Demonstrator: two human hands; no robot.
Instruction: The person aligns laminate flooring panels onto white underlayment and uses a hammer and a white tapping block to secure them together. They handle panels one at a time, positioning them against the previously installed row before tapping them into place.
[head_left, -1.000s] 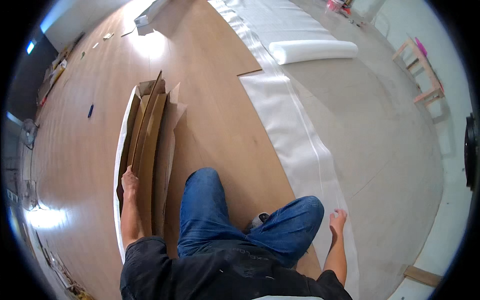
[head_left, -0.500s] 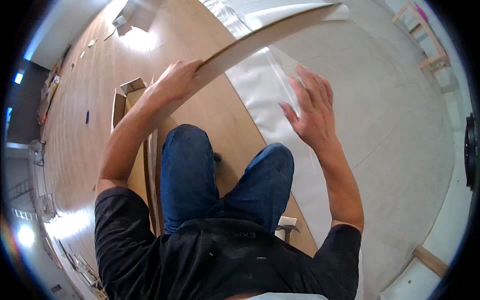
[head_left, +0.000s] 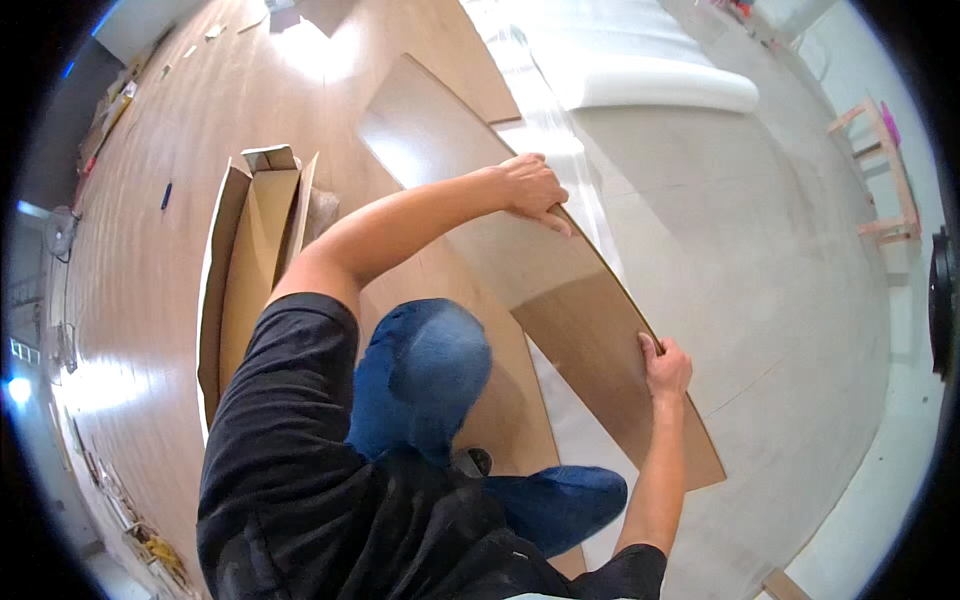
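A long wood-look plank [head_left: 590,330] lies diagonally in front of me, over the edge of the laid flooring and the white underlay [head_left: 550,405]. My left hand [head_left: 532,195] grips its long right edge near the middle, fingers wrapped over it. My right hand [head_left: 662,362] holds the same edge lower down, near the end. To my left an open long cardboard box [head_left: 250,280] lies on the laid wooden floor [head_left: 140,280]. My knees in blue jeans rest behind the plank.
A roll of white foam [head_left: 660,85] lies at the upper right, with grey bare floor [head_left: 780,320] below it. A small wooden stand [head_left: 900,180] is by the right wall. A dark blue tool [head_left: 166,196] lies left of the box. Fans [head_left: 60,232] stand at far left.
My left hand has lifted a plank from the box and swung it across to the right. My right hand has moved from open to gripping its edge. The plank now slants downward to the right.
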